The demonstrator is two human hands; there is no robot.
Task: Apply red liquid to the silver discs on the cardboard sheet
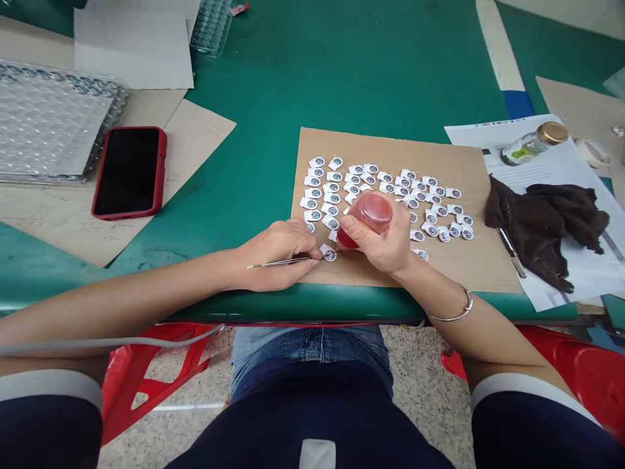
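Note:
A thin metal tool like tweezers (278, 263) lies in my left hand (278, 251), its fingers closed around it near the cardboard's front left. Just beside those fingertips is a small white tag with a round dark print (329, 253). My right hand (385, 241) is wrapped round a red, translucent squeeze bottle (372, 212), tipped downward over that tag. The bottle's tip is hidden, so I cannot tell whether it touches. Several like tags (332, 187) lie in rows on the brown cardboard sheet (469, 270), some of them behind my right hand.
A red-cased phone (129, 172) and clear plastic trays (53, 124) lie at left on cardboard. To the right are a gold-capped jar (534, 142), a dark brown cloth (541, 225) and a pen-like tool (512, 253) on white paper. A red stool (146, 371) stands below the table.

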